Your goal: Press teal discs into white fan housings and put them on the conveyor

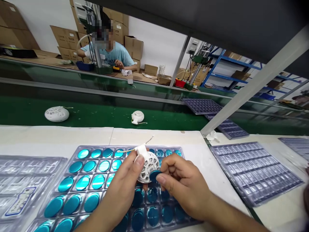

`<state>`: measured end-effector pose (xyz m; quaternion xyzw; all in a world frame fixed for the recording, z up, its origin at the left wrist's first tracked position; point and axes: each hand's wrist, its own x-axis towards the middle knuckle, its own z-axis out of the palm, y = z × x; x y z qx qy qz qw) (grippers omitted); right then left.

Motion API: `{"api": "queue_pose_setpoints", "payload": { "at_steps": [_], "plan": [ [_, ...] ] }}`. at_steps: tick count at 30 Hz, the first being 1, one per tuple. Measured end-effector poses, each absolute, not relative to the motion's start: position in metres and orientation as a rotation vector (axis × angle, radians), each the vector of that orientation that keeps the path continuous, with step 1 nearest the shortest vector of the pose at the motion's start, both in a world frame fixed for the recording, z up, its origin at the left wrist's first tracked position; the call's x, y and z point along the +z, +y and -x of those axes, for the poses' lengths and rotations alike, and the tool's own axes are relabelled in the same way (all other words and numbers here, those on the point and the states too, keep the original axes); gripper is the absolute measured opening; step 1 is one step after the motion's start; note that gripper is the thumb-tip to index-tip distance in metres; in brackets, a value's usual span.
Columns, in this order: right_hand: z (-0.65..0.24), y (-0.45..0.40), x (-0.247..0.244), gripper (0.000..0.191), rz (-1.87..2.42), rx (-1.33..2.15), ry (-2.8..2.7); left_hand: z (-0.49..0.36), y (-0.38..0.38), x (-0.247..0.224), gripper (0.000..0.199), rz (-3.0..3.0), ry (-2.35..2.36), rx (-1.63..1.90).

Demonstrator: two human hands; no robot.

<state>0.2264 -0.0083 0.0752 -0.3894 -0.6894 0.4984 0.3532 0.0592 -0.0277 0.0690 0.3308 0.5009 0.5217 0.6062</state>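
Observation:
My left hand (pixel 124 183) is wrapped round a small white plastic fan housing (pixel 150 162) with a slotted round grille and a short stem from which thin wires stick out. Between the thumb and fingers of my right hand (pixel 184 183) is a blue round disc (pixel 155 175), pinched by its edge at the lower right of the housing's face. Whether the disc touches the housing I cannot tell. Beneath both hands lies a clear plastic tray (pixel 72 158) holding rows of shiny blue discs (pixel 98 182); my hands and forearms hide part of it.
On the green belt (pixel 103 114) sit two white housings (pixel 57 114) (pixel 138 116). Clear trays (pixel 256 170) lie to the right, and a labelled tray (pixel 54 161) to the left. A slanted metal post (pixel 253 83) stands at right. Across the belt sits a person (pixel 118 54) beside a bench press (pixel 98 58).

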Motion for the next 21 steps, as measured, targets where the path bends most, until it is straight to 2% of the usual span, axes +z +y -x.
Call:
{"api": "queue_pose_setpoints", "payload": {
  "at_steps": [9,17,19,21],
  "plan": [
    [-0.221,-0.010,0.072,0.010,1.046,1.010,-1.896,-0.060,-0.029,0.070,0.038,-0.821,1.196,1.151],
    [-0.220,-0.007,0.065,0.008,1.115,1.080,-1.813,-0.053,-0.028,0.057,0.037,-0.993,1.178,1.100],
    [-0.220,-0.005,0.063,0.020,1.201,1.157,-1.714,-0.053,-0.027,0.054,0.042,-0.976,1.118,1.079],
    [-0.217,-0.005,0.064,0.048,1.222,1.258,-1.585,-0.053,-0.029,0.054,0.054,-0.851,1.057,1.101]
  ]
}}
